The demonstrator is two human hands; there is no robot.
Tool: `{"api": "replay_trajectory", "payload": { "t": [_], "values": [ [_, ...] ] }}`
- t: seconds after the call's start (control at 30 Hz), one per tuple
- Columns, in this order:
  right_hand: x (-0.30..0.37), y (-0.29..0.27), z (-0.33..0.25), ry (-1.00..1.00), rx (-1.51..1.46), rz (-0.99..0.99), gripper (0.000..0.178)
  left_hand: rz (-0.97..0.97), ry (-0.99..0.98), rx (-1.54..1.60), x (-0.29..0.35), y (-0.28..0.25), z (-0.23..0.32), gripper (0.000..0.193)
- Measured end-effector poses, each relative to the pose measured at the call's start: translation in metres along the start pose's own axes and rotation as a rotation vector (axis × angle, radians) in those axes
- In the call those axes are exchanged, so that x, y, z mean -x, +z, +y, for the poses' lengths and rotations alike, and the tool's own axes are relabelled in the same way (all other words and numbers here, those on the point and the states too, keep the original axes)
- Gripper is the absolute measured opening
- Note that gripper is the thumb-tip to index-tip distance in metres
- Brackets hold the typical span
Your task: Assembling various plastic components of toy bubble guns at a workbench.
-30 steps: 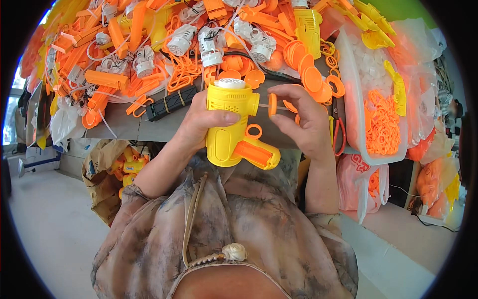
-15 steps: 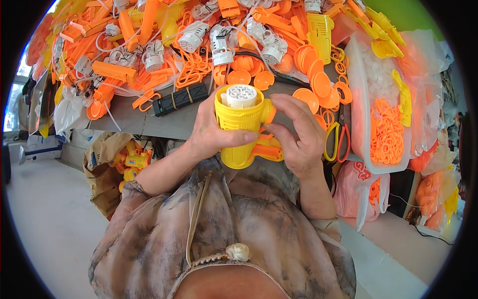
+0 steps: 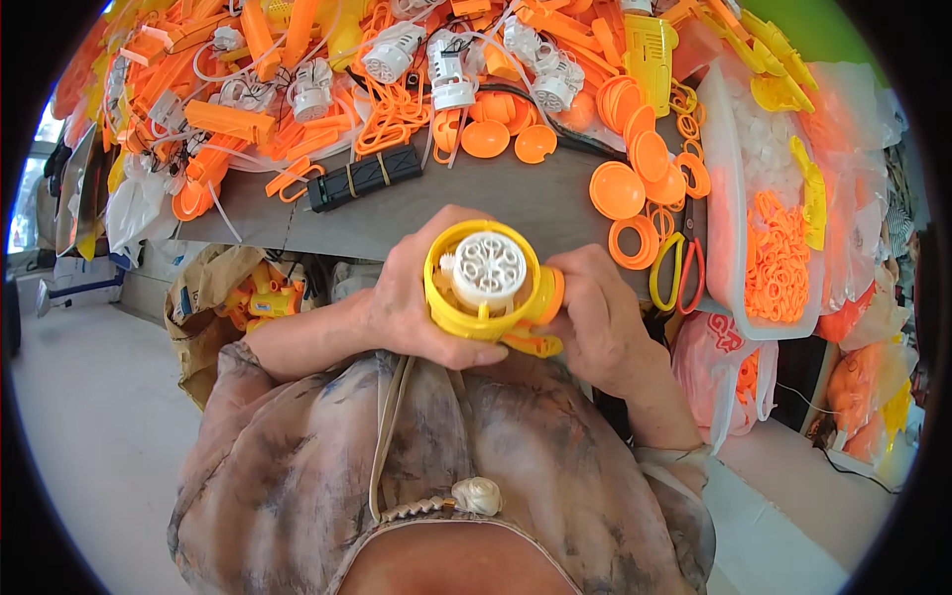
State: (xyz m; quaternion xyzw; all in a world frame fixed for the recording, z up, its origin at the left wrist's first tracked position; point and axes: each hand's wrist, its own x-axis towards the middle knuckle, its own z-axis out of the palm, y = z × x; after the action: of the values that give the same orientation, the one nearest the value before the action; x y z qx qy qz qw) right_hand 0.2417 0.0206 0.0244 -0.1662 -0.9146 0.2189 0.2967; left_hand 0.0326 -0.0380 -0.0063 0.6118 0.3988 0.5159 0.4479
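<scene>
My left hand [image 3: 405, 296] wraps round a yellow plastic toy bubble gun body [image 3: 454, 323], with the thumb along its near side. Its round open end is tipped up toward me. Inside sits a white nozzle [image 3: 492, 266] with several round holes in its face. An orange round cap [image 3: 548, 296] sticks out on the body's right side. My right hand [image 3: 607, 322] has its bent fingers closed at that cap; the fingertips are partly hidden behind it. Below the cap, an orange and yellow part [image 3: 534, 344] of the body shows between my hands.
Orange parts, white motor units [image 3: 451, 74] and tubing pile up along the table's far side. A black banded block [image 3: 365, 178] lies before them. Orange discs [image 3: 617, 189], scissors [image 3: 677, 273] and a clear bin [image 3: 732, 288] of orange rings are right. A paper bag [image 3: 203, 297] stands lower left.
The bubble gun body has come lower and nearer me, its open end tilted up so the nozzle face shows. Both hands moved down with it; the right fingers are now more curled at the cap.
</scene>
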Motion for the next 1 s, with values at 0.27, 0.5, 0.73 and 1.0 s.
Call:
{"api": "replay_trajectory", "payload": {
  "t": [0.27, 0.5, 0.73, 1.0],
  "values": [
    [0.01, 0.003, -0.019, -0.145, -0.229, -0.113, 0.032, -0.272, 0.075, 0.122, 0.005, -0.004, 0.017, 0.081],
    [0.002, 0.004, 0.008, 0.06, 0.008, -0.028, 0.032, -0.114, -0.226, 0.103, -0.011, -0.013, -0.005, 0.075],
    [0.067, -0.004, 0.038, 0.539, 0.467, 0.195, 0.024, 0.101, -0.452, 0.432, -0.008, -0.016, -0.015, 0.07],
    [0.072, -0.029, 0.037, 0.27, 0.644, 0.184, 0.025, -0.18, -0.494, 0.641, -0.031, 0.005, -0.015, 0.092]
  ]
}}
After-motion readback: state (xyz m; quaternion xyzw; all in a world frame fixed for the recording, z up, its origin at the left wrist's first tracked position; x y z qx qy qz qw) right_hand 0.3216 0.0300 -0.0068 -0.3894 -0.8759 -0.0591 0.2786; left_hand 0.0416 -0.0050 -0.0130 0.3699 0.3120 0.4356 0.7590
